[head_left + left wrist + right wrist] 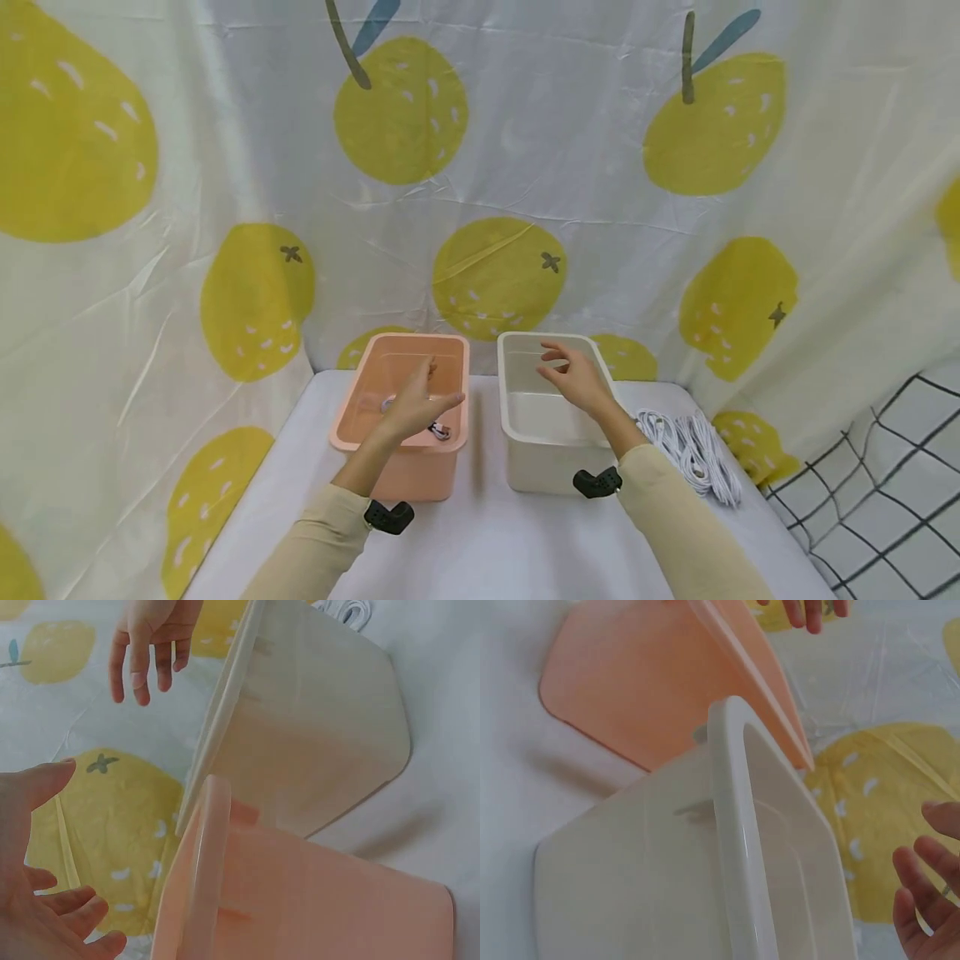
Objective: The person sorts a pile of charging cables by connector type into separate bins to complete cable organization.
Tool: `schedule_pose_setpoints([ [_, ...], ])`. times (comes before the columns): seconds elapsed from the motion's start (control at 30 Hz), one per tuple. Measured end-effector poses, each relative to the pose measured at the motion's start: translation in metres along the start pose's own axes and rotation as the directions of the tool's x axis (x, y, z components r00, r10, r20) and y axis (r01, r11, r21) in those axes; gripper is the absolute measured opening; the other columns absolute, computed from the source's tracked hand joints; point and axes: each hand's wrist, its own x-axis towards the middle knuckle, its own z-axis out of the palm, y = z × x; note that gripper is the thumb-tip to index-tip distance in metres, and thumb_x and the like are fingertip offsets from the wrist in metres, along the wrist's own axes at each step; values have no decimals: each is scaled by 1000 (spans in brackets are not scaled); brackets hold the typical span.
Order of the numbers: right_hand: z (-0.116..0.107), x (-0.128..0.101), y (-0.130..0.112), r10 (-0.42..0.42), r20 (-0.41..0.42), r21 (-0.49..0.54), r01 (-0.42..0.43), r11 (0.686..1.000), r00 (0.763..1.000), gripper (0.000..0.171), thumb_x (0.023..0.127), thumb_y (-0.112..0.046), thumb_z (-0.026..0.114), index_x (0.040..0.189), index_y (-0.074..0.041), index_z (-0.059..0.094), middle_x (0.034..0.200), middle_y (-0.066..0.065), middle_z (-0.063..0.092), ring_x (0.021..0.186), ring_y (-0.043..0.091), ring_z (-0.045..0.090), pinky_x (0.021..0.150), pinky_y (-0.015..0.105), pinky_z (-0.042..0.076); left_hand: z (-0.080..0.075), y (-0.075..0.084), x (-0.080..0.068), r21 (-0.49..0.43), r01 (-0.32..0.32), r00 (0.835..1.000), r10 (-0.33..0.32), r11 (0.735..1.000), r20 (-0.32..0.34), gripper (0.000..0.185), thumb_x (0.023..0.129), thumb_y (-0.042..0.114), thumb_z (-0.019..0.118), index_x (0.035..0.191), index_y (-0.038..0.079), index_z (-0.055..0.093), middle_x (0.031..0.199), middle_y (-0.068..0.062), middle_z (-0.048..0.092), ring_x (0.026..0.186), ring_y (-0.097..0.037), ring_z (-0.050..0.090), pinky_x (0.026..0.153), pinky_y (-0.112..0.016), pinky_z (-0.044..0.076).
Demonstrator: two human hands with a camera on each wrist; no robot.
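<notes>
My left hand (416, 406) hovers over the peach plastic bin (381, 354), its thumb and fingers spread apart and holding nothing. Inside that bin lies a small bundled cable (440, 431) with a dark part, partly hidden by the hand. Above the cream plastic bin (557, 467) is my right hand (579, 379), fingers loosely bent with a gap to the thumb and nothing between them. In the left wrist view the left hand (52, 900) shows beside the peach rim. The right wrist view has the right hand (930, 892) beyond the cream rim.
Several coiled white cables (688, 450) lie on the table right of the cream bin. The two bins stand side by side on a white-covered table (480, 550). A lemon-print curtain (498, 192) hangs behind, and a black-lined grid pattern (892, 492) shows at the right.
</notes>
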Motion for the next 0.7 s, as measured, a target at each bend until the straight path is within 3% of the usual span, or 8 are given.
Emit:
schedule_pose_setpoints([
  [0.13,-11,-7,4,19,-20,12,-19,1000,1000,53,100,-14,70,150,-5,52,130,22,65,107,41,67,87,51,56,17,4,8,7,-1,1000,1,1000,7,92,94,34,78,161,0,25,160,-27,34,146,-45,32,113,-60,32],
  [0.3,-26,-14,14,24,-56,11,-24,1000,998,51,100,-12,71,147,-4,54,129,24,65,105,41,68,87,50,56,38,11,18,-14,0,999,1,1000,33,96,91,30,79,162,-1,22,159,-28,35,146,-43,34,114,-59,32],
  [0.57,-49,-31,30,38,-117,-22,-40,999,992,51,99,-13,71,146,-2,55,126,23,66,103,41,68,82,47,57,71,26,21,-74,22,995,-15,997,95,99,92,31,80,163,-2,19,161,-28,31,147,-44,30,113,-63,30],
  [0.7,-60,-41,39,59,-133,-42,-65,997,989,51,99,-14,72,146,-2,54,126,23,67,104,41,68,83,49,57,89,29,21,-98,-43,995,51,994,81,89,90,24,82,160,4,31,150,-22,47,135,-41,47,106,-61,41],
])
